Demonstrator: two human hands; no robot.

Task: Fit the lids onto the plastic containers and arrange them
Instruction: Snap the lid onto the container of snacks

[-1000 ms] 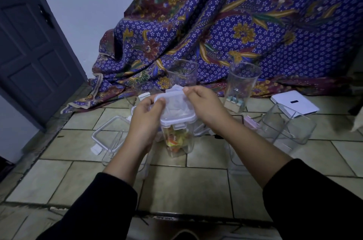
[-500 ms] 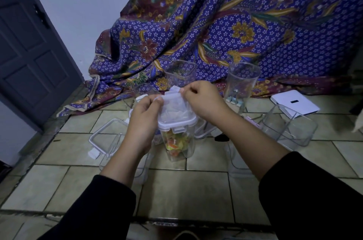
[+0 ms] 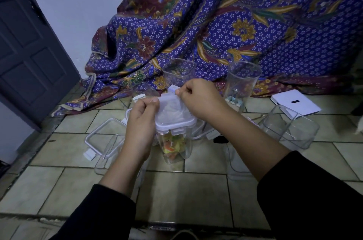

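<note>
- Now the translucent white square snap-lock lid (image 3: pixel 172 115) sits lower on the clear plastic container with colourful pieces inside (image 3: pixel 175 146) than it did a second ago, when it was held tilted above the rim; its near edge looks seated, so pressing and latching is likely the step in hand.
- Left hand (image 3: pixel 140 121) is curled closed, fingers pinching the lid's left edge, and has slid from the side to the top.
- Right hand (image 3: pixel 198 98) is likewise closed, pinching the far right edge near a raised flap.
- That container stands upright on the tiled floor (image 3: pixel 186 194), between both hands.
- Other clear empty containers (image 3: pixel 288 129) and a loose lid frame (image 3: pixel 104 135) lie around uncapped, so most of the task seems left.
</note>
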